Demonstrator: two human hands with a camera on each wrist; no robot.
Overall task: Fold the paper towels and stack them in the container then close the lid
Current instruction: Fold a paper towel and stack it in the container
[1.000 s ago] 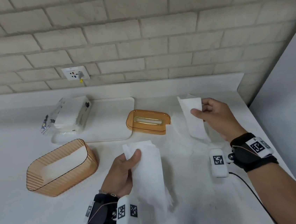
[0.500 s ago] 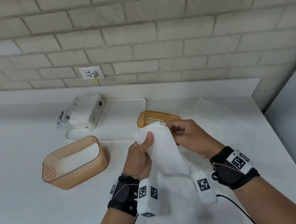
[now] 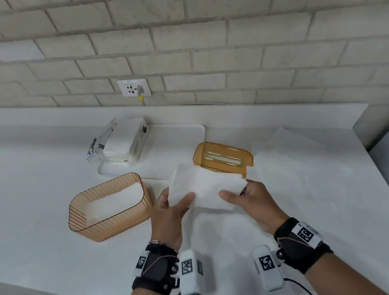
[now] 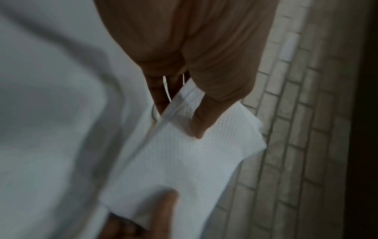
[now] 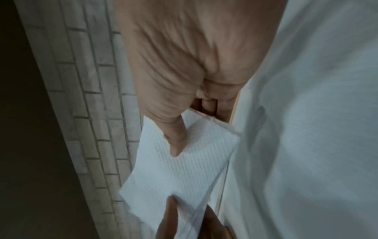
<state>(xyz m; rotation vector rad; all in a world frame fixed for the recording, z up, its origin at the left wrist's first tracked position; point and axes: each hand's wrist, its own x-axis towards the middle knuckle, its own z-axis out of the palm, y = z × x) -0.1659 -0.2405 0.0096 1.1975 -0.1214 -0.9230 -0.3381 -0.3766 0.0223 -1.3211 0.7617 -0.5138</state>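
A folded white paper towel [image 3: 205,187] is held flat above the counter between both hands. My left hand [image 3: 171,207] pinches its left end with the thumb on top, and my right hand [image 3: 246,197] pinches its right end the same way. Both wrist views show a thumb pressed on the towel [image 4: 194,155] [image 5: 184,165] with fingers underneath. The ribbed amber container [image 3: 109,206] stands open to the left with white towel inside. Its amber lid [image 3: 223,160] lies on the counter behind the held towel.
A pack of paper towels [image 3: 122,139] sits on a white tray [image 3: 179,146] at the back. An unfolded towel sheet [image 3: 290,151] lies flat at the right. A brick wall with a socket [image 3: 134,87] stands behind. The counter's front edge is near my wrists.
My right hand came in from the right and joined the left on the towel. The towel went from hanging upright in the left hand to folded flat between both hands.
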